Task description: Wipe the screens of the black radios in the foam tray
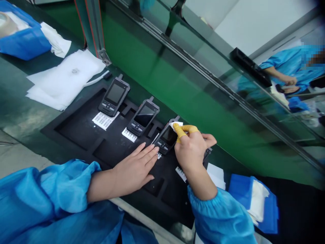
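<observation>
The right grip (pixel 191 149) pinches a white wipe (pixel 179 126) over the handset (pixel 165 138); the left grip (pixel 134 169) lies open beside it. Probably stiff, slick-screened: steady the handset's sides.

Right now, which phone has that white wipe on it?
Third phone from the left, under the wipe in the right hand; the first and second have none.

The left hand (pixel 134 166) is palm down, fingers (pixel 144 156) extended close together towards the far right, thumb apart. The right hand (pixel 189 149) curls two yellow-covered digits (pixel 179 131) into a pinch, another finger jutting right. Both forearms reach from the near side.
</observation>
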